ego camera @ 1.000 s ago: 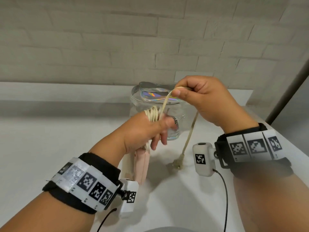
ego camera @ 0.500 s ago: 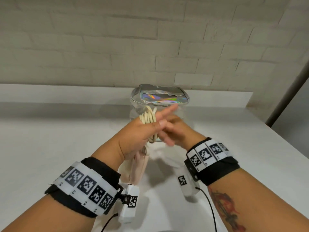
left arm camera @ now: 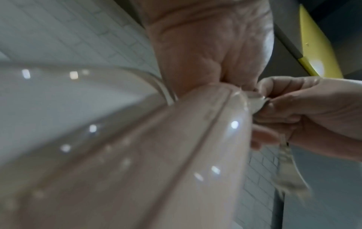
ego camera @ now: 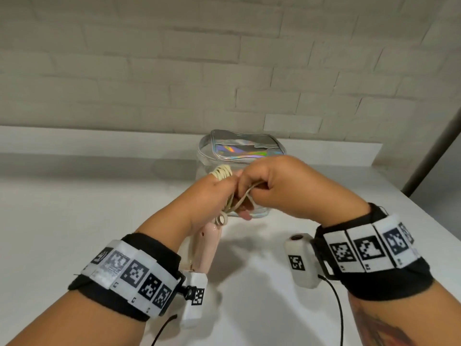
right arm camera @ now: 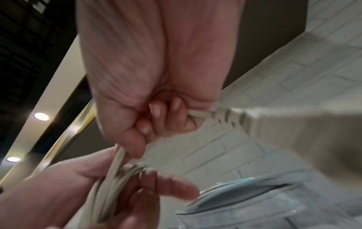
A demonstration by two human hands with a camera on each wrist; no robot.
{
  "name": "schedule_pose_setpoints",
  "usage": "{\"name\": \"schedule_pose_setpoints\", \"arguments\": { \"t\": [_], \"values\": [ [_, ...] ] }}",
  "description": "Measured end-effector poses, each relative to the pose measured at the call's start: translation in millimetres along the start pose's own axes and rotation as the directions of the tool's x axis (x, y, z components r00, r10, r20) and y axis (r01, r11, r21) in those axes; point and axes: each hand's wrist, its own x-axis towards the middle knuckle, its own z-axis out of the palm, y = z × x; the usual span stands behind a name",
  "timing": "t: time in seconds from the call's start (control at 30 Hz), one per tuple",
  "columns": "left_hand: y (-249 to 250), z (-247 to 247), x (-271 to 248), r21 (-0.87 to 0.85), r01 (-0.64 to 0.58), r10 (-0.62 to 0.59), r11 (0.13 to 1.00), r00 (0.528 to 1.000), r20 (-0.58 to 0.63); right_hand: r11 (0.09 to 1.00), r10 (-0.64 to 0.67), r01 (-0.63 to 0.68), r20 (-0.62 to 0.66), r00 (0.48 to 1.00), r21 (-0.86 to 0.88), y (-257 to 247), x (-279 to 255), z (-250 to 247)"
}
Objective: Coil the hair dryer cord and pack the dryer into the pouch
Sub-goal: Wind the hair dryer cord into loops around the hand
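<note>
The pink hair dryer (ego camera: 202,248) hangs upright over the white table, and its glossy body (left arm camera: 156,155) fills the left wrist view. My left hand (ego camera: 217,196) grips the coiled beige cord (ego camera: 223,172) above the dryer's handle; the same loops (right arm camera: 109,186) lie in its palm (right arm camera: 68,193). Touching it on the right, my right hand (ego camera: 262,188) curls its fingers (right arm camera: 154,110) round the cord's free end (right arm camera: 195,115), drawn across the bundle. The blurred plug (right arm camera: 274,124) sticks out beside that fist. Behind both hands stands the clear pouch (ego camera: 244,151) with a holographic top.
The white table (ego camera: 74,221) runs back to a low ledge and a pale brick wall (ego camera: 174,71). Its right edge (ego camera: 424,208) lies close to my right forearm. Black cables trail from both wrist cameras toward me.
My right hand came down from high on the right, passed under my left hand, and now sits beside it, drawing the cord end round the bundle. The plug has left the table.
</note>
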Motion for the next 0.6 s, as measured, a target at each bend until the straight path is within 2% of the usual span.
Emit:
{"name": "schedule_pose_setpoints", "arguments": {
  "t": [0.1,0.17,0.23,0.3,0.37,0.43,0.5,0.6],
  "values": [
    [-1.6,-3.9,-4.8,0.005,-0.022,0.021,1.0,0.982,0.187,0.987,0.026,-0.007,-0.116,0.993,0.164,3.8,1.4,-1.2],
    [-2.4,-8.8,-7.4,-0.037,-0.039,0.05,0.999,0.941,0.335,0.97,0.025,0.011,-0.145,0.989,0.243,7.5,2.6,4.8],
    [-1.4,-13.2,-8.1,-0.063,-0.003,0.031,0.998,0.894,0.446,0.944,0.029,0.006,-0.103,0.994,0.331,8.9,4.0,9.7],
    [-2.3,-16.3,-8.4,-0.098,0.034,0.023,0.995,0.852,0.524,0.886,0.009,-0.008,0.001,1.0,0.463,10.9,5.5,14.2],
    [-2.8,-19.0,-8.1,-0.151,0.04,0.054,0.988,0.818,0.573,0.803,0.018,-0.058,0.072,0.997,0.593,12.9,6.5,18.8],
    [-2.2,-20.3,-8.1,-0.202,0.039,0.09,0.979,0.804,0.588,0.724,0.035,-0.078,0.076,0.996,0.686,15.6,8.9,23.9],
    [0.4,-20.1,-9.0,-0.256,0.028,0.132,0.966,0.798,0.588,0.672,0.03,-0.06,0.054,0.998,0.738,17.1,11.5,27.1],
    [0.0,-20.5,-6.6,-0.292,0.032,0.145,0.956,0.814,0.563,0.599,0.032,-0.063,0.055,0.998,0.798,19.0,14.6,29.5]
  ]
}}
